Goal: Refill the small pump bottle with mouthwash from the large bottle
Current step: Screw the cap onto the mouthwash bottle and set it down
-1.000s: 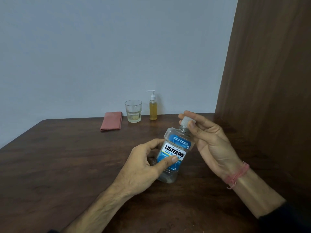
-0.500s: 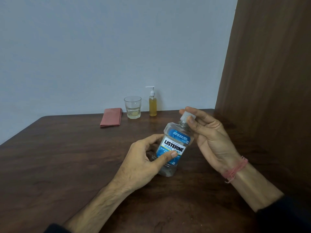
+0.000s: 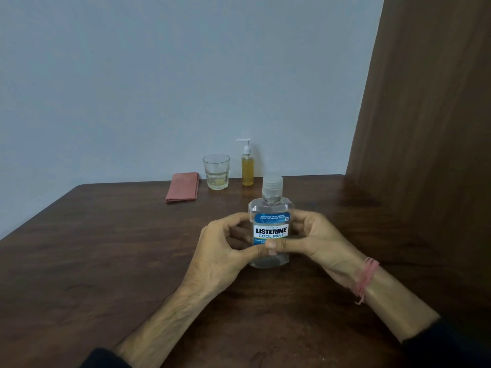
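A clear mouthwash bottle (image 3: 271,221) with a blue and white label and a clear cap stands upright on the dark wooden table (image 3: 106,261). My left hand (image 3: 225,251) grips its left side and my right hand (image 3: 316,240) grips its right side; both thumbs meet across the lower front. Far back by the wall stands the small pump bottle (image 3: 247,168), filled with yellow liquid and topped by a white pump.
A glass (image 3: 216,171) with a little pale liquid stands left of the pump bottle. A folded pink cloth (image 3: 182,186) lies further left. A brown wooden panel (image 3: 425,128) rises along the table's right side.
The bottle went from tilted to upright on the table. My right hand left the cap and came down onto the bottle's right side.
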